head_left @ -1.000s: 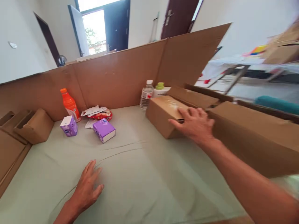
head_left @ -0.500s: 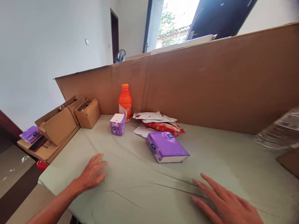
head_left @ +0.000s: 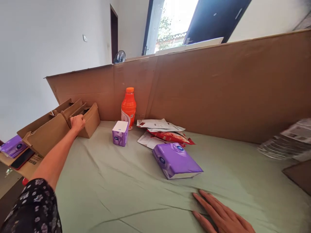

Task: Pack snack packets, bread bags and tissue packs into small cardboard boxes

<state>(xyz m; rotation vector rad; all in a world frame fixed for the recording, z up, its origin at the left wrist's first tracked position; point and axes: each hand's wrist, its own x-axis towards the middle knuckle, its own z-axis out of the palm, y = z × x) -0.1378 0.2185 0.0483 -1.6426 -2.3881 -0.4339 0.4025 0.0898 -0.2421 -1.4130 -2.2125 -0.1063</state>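
Observation:
My left hand reaches out to the far left, its fingers curled over the near rim of the small open cardboard box. What lies inside that box is mostly hidden. Low on the right, my right hand rests over the green cloth with fingers spread, holding nothing. Beyond it lies a purple tissue pack, flat on the cloth. A smaller purple tissue pack stands in front of an orange drink bottle.
White and red pouches lie in a pile behind the larger pack. At left are a bigger cardboard box, a phone and another purple pack. A cardboard wall closes the back. Plastic-wrapped items sit at right.
My left hand has moved from above the cloth forward and left to the small cardboard box and closed on its rim. My right hand shifted slightly left and stays open. The view shifted slightly.

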